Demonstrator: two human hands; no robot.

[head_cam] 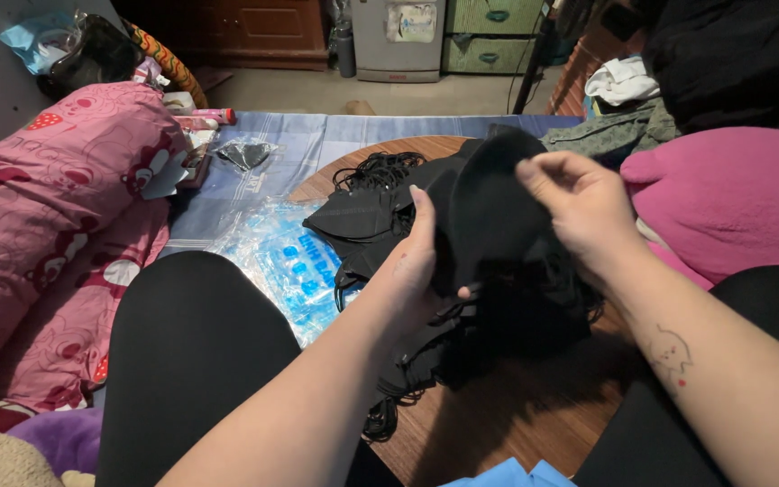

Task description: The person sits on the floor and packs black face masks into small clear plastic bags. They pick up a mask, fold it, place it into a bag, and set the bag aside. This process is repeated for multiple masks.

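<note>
I hold a black face mask (489,203) up above a round wooden table (507,419). My left hand (416,271) grips its lower left edge with the thumb under it. My right hand (579,203) pinches its upper right edge. Beneath it lies a pile of black masks (367,221) with a tangle of black elastic loops (376,167) at the far side and more loops (380,419) hanging over the near edge.
Clear plastic bags with blue print (290,261) lie on a blue cloth (317,135) left of the table. A pink patterned pillow (56,207) is at the left, a magenta cushion (732,198) at the right. My legs in black (191,361) flank the table.
</note>
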